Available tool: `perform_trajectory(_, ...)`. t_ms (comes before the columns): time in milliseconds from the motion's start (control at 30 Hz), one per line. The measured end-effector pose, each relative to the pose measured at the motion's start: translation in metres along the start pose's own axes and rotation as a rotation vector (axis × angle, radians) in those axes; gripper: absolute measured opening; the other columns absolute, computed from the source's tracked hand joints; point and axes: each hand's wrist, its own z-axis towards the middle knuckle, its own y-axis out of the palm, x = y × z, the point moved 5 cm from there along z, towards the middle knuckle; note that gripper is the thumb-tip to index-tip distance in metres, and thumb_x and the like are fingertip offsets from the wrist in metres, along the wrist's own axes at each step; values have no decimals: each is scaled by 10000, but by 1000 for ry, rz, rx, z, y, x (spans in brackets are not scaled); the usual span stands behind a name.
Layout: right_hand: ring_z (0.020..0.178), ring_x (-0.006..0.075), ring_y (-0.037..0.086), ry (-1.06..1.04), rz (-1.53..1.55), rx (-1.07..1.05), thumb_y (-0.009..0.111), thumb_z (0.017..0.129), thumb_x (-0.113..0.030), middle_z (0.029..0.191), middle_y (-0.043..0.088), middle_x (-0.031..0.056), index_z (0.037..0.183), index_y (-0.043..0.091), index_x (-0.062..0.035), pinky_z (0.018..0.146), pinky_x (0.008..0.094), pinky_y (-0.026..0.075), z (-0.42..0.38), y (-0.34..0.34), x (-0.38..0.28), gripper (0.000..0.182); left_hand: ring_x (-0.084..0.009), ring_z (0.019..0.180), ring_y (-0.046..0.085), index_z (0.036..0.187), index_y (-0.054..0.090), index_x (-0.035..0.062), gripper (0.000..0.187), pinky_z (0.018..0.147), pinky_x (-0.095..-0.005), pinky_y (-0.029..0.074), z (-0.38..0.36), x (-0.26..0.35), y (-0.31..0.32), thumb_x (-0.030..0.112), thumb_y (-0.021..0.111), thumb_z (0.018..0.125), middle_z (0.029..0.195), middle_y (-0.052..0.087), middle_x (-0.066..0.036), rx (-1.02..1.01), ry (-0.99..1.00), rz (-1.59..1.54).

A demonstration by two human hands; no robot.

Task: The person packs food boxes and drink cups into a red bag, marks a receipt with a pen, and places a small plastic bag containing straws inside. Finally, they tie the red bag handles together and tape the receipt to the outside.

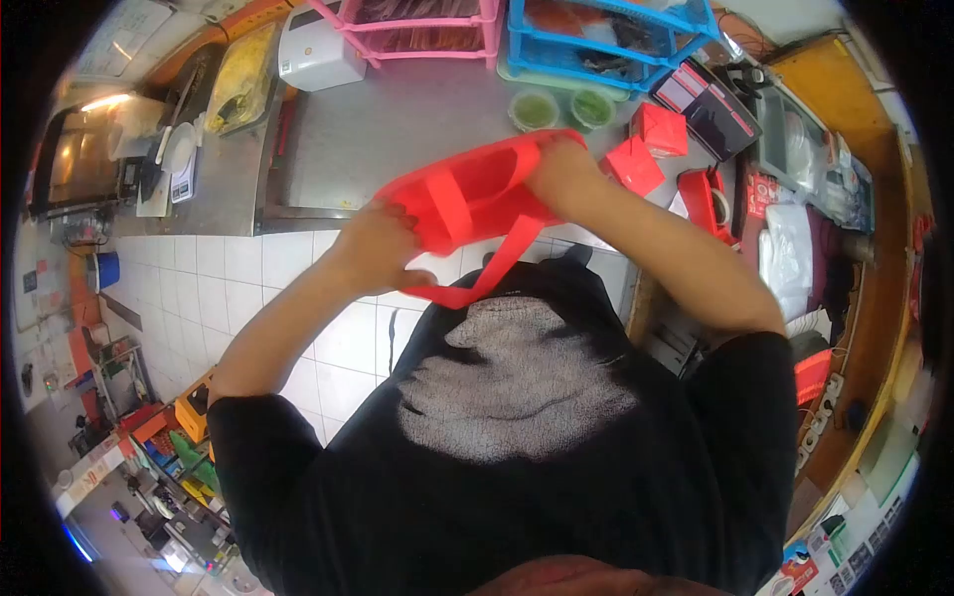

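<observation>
A red cloth bag (484, 194) with wide strap handles is held open in front of my body, above the near edge of the metal counter. My left hand (376, 248) grips the bag's left side, the thumb apart under the rim and some fingers at the side. At the bag's right end, my right hand (561, 179) is closed on the rim, its fingertips hidden inside or behind the cloth. One handle hangs down toward my black shirt. The inside of the bag is shadowed, and I cannot make out anything in it.
Two round tubs of green food (535, 110) and red boxes (659, 130) sit on the metal counter (368, 129) beyond the bag. Pink (427, 30) and blue racks (596, 50) stand at the back. A scale (182, 164) is at the left, a black box (708, 109) at the right.
</observation>
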Motion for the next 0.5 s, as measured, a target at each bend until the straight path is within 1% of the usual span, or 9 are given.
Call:
perform_trajectory(33,1126,257,639,-17,-15,-9,655,835,-169,1111,700,92,992,753,-90,876,379,536,-5,4,2,202,-322,1051,652,908,708,63,444,1019,-462,419,-2,-2,-3,444,495,988,1085,691,-102,-35,29,18)
perform_trajectory(67,1131,255,638,-38,-31,-19,656,842,-179,1108,704,96,1007,757,-90,879,386,536,-8,6,0,213,-364,983,657,810,696,42,583,965,-467,450,-5,-6,5,514,417,1008,1008,704,-150,152,81,41)
perform_trajectory(167,1140,251,633,83,173,-55,678,824,-178,1120,704,103,1012,760,-98,903,376,526,-22,15,-6,220,-426,898,642,819,689,10,639,877,-486,479,6,-29,-6,538,387,1013,907,695,-213,-58,-270,-428)
perform_trajectory(200,1112,258,642,39,136,-119,647,841,-169,1135,688,114,1037,730,-83,882,386,536,-22,16,-12,229,-438,833,632,799,679,15,565,775,-492,498,11,-35,-15,480,439,1011,778,659,-229,-73,-375,-451)
perform_trajectory(267,1058,272,659,-49,56,-245,586,876,-151,1166,654,135,1089,668,-53,840,405,554,-20,17,-23,249,-423,855,637,847,702,14,471,781,-495,494,21,-42,-5,396,476,1006,805,661,-236,34,-444,-262)
perform_trajectory(367,1054,284,662,38,168,-77,619,850,-133,1124,670,137,1055,668,-58,847,414,555,-12,42,-8,223,-363,765,638,950,708,37,263,719,-454,514,32,-26,-2,283,637,892,867,671,-171,184,-378,-33)
perform_trajectory(400,1042,285,664,-64,144,31,639,842,-128,1106,674,137,1043,671,-57,841,414,556,-14,33,-5,216,-338,724,628,965,699,47,243,691,-438,515,36,-20,6,259,669,851,886,671,-150,251,-333,6)
perform_trajectory(433,1029,287,665,-169,118,138,660,833,-123,1087,678,136,1031,673,-56,835,414,557,-20,18,1,210,-312,682,618,981,690,57,247,662,-423,517,39,-14,10,235,700,810,905,670,-129,319,-293,43)
perform_trajectory(500,1009,279,664,-315,225,433,696,821,-137,1043,686,124,1006,681,-54,847,408,547,-36,-5,12,204,-317,690,624,1210,608,49,473,676,-412,522,46,-7,17,242,719,793,1029,663,-136,318,-284,9)
